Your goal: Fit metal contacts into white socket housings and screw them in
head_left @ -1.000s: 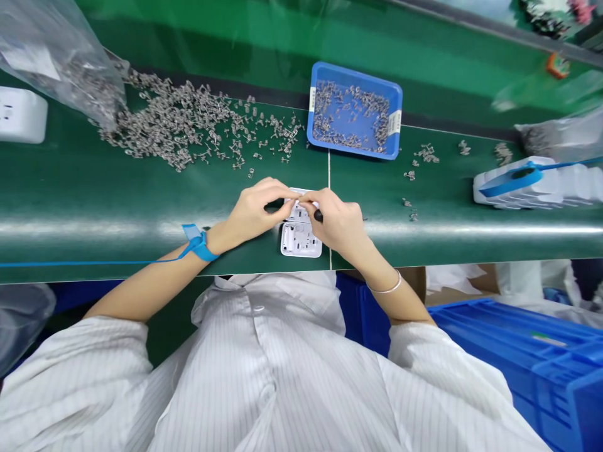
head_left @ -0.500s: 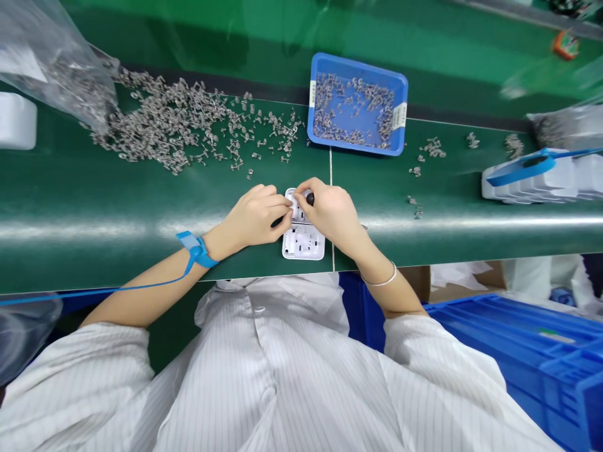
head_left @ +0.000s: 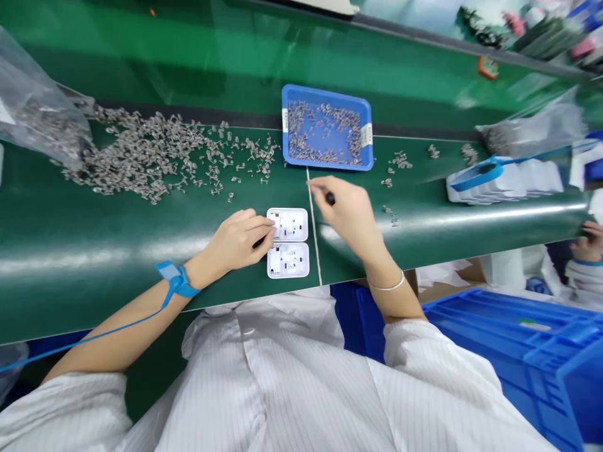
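Right hand (head_left: pixel 347 210) moved away from upper white housing (head_left: pixel 290 225).

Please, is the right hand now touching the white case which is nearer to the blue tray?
Apart. The head view shows a strip of green table between the right hand and that white case.
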### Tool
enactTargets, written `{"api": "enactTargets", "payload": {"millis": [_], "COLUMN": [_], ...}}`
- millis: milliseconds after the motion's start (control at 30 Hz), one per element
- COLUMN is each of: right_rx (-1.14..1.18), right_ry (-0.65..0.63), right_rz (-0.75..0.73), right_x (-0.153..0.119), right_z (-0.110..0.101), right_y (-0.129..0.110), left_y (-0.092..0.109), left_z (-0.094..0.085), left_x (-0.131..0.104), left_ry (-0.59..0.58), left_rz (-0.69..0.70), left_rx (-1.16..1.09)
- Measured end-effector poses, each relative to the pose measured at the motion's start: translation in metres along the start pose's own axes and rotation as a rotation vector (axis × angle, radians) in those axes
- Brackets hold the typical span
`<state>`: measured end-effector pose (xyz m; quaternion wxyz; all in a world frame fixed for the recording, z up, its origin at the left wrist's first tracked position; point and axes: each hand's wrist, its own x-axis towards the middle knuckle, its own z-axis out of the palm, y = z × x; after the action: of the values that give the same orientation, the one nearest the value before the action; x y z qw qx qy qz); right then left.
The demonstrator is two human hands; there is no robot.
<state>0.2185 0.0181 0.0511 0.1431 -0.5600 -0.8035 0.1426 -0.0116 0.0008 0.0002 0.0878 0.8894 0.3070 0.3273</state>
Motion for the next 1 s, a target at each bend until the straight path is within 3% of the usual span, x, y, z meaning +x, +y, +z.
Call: {"api": "enactTargets", "payload": {"millis": [67,133,300,467,600,700,767,867,1000], "right_rx": [-0.019,-0.087,-0.045,-0.125,-0.102,0.019,0.116,0.205,0.171], "right_ry": [0.166,0.241,0.224,0.178,0.187,0.167,0.048,-0.133,-0.183], "right_rz": [0.106,0.211,0.325,0.414,0.322,0.159,0.086,0.032,0.069], "right_x": [0.012,0.027,0.064,0.080,0.052,0.005,-0.027,-0.059,-0.069], "right_z": [-0.013,-0.022,-0.022,-0.012,-0.022,-0.031,-0.029,-0.013,0.015], "right_y": [0.030,0.062,0.117,0.131,0.100,0.043,0.003,-0.036,-0.046], "left_y": [0.000,0.001,0.003,0.002,-0.001,-0.006,-0.010,-0.011,-0.003], "left_z": [0.000,-0.001,-0.007,-0.008,-0.012,-0.016,-0.016,-0.014,-0.009], "left_x": [0.000,0.000,0.001,-0.001,-0.001,0.002,0.004,0.005,0.004], "left_ry": [0.055,0.136,0.212,0.202,0.152,-0.064,-0.197,-0.290,-0.351], "left_rz": [0.007,0.033,0.042,-0.005,-0.066,-0.135,-0.179,-0.196,-0.199], "left_rx": [-0.056,-0.102,-0.098,-0.088,-0.100,-0.165,-0.234,-0.320,-0.354]}}
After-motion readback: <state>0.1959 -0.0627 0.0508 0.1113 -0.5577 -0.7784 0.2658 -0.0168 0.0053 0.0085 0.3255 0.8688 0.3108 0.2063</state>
